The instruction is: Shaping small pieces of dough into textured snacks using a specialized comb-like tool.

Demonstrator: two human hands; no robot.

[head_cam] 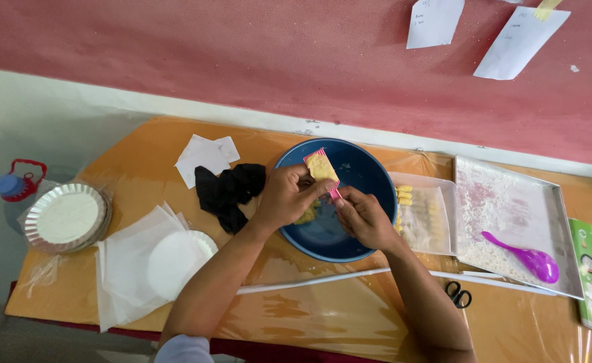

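Right now I have my left hand (286, 196) and right hand (362, 216) both pinching a small yellow sachet (322, 167) with a pink edge, held over the blue bowl (370, 176). Below my left fingers, yellowish powder (307, 215) lies in that bowl. Left of my left hand sits a black cloth (228, 189); right of my right hand, a clear tray (425, 212).
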